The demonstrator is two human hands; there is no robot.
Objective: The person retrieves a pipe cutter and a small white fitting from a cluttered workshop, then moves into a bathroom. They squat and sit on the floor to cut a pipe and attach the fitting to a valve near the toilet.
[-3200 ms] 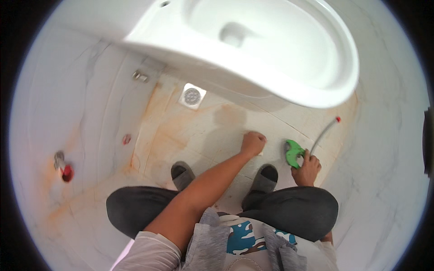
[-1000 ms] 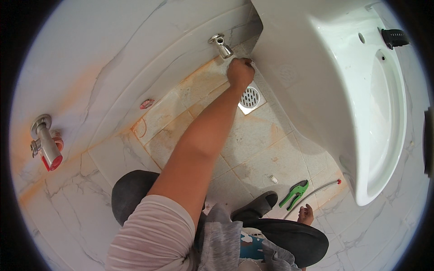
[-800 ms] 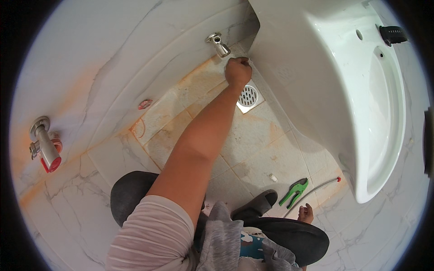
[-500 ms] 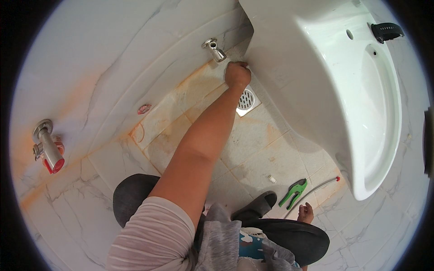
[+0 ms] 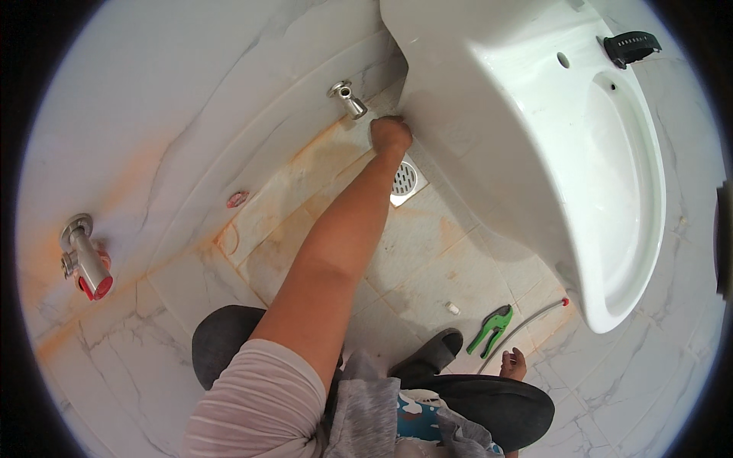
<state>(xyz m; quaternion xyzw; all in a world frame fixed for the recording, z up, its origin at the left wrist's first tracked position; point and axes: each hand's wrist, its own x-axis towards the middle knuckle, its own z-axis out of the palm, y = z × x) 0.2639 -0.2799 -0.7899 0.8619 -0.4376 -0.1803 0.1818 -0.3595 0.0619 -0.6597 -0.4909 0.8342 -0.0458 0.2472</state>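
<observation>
My left hand (image 5: 391, 133) reaches forward to the low gap between the white washbasin pedestal (image 5: 466, 153) and the wall. Its fingers are curled closed, and whatever they grip is hidden. A square metal floor drain (image 5: 404, 179) lies just below the wrist, and a chrome angle valve (image 5: 349, 101) sticks out of the wall beside the hand. Beyond my right knee, my right hand (image 5: 513, 364) hangs low with loosely bent fingers apart and nothing visible in it. Next to it lie a grey flexible hose (image 5: 527, 320) and a green pipe cutter (image 5: 490, 331).
The white basin (image 5: 622, 191) overhangs on the right, with a black wristwatch (image 5: 631, 49) on its rim. Another chrome valve (image 5: 88, 259) juts from the left wall. A red plug (image 5: 237, 199) sits low in the wall. A small white piece (image 5: 453, 308) lies on the stained tiles.
The whole view has shifted slightly, moving the basin leftward in the picture. My left hand has turned a little at the wrist, staying beside the pedestal. My right hand stays by the knee.
</observation>
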